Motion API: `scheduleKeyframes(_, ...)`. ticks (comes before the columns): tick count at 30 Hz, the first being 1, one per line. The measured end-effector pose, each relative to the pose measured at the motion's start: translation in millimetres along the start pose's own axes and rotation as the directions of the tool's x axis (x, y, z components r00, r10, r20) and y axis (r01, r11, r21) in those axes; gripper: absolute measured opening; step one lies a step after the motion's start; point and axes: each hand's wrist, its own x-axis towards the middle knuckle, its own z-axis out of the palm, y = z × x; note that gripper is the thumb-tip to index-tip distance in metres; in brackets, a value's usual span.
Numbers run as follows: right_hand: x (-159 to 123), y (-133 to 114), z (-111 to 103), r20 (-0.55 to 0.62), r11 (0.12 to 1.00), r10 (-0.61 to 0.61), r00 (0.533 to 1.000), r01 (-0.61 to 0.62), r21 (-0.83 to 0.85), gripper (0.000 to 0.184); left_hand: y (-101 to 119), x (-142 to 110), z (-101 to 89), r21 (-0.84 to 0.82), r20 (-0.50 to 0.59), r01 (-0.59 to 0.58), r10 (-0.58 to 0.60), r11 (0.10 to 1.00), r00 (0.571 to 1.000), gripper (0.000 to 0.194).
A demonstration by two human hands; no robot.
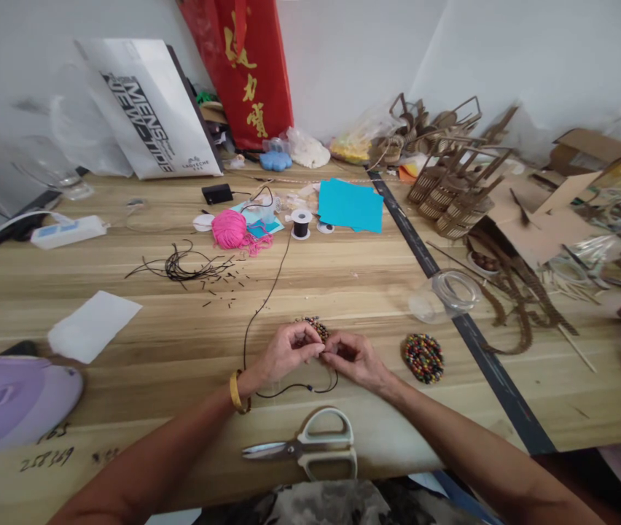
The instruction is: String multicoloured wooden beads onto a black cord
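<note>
My left hand (283, 354), with a yellow bracelet at the wrist, is closed in a pinch. Its fingertips meet those of my right hand (357, 357), which is pinched shut too. What lies between the left fingertips is too small to make out. A thin black cord (278, 394) loops below the hands and rises into my right fingers. From there it can be followed back to a white spool of black cord (300, 224). Just behind the fingers sits a pile of multicoloured beads (315, 328), partly hidden by my left hand. Scissors (326, 441) lie open near my body.
Right of my hands is a round cluster of coloured beads (423, 358). Cut black cords (179, 266), pink yarn (229, 229) and blue sheets (350, 205) lie farther back. A purple appliance (26, 401) stands left; small woven baskets (452, 189) crowd the back right.
</note>
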Motion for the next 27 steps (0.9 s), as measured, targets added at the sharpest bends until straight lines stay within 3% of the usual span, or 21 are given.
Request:
scheduleKeyframes(16,0.1,3.0,2.1,0.016,0.977,0.022,1.0,-0.025,0.211,0.025,0.0,-0.6,-0.1,0.031,-0.053,-0.02,0.021,0.999,0.998,0.017)
scheduleKeyframes(19,0.9,2.9,0.3,-0.006,0.992,-0.025,1.0,0.025,0.123,0.023,-1.4,-0.3,-0.2,0.077,-0.054,-0.032,0.036,0.996,0.998,0.016)
scheduleKeyframes(23,2.6,0.0,-3.7,-0.015,0.976,-0.192,0.981,0.19,-0.109,0.018,-3.5,-0.5,-0.5,0.106,-0.054,-0.043,0.049,0.993,0.997,0.016)
scheduleKeyframes(27,3.2,-2.3,-4.7,-0.013,0.951,-0.263,0.965,0.257,-0.172,0.017,-1.5,-1.4,-0.9,0.125,-0.053,-0.04,0.047,0.991,0.997,0.014)
